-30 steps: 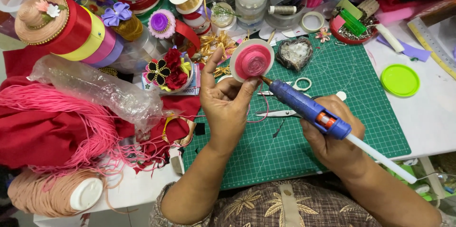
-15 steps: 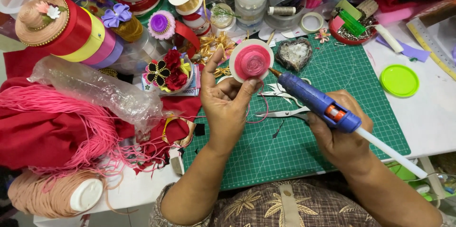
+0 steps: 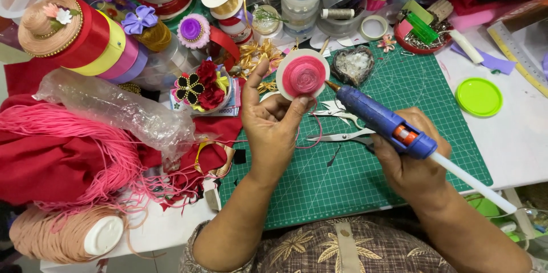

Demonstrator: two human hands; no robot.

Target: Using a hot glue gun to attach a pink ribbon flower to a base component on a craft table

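While left hand (image 3: 274, 130) pinches the light pink disc (image 3: 303, 74) by its stiff rim, right hand (image 3: 412, 161) grips the glue gun (image 3: 383, 123)

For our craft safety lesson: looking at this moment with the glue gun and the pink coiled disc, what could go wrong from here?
1. The glue gun nozzle sits right beside the left hand fingertips gripping the pink coiled disc; a burn seems possible.
2. Open scissors lie on the green cutting mat just under both hands; the right hand could catch them.
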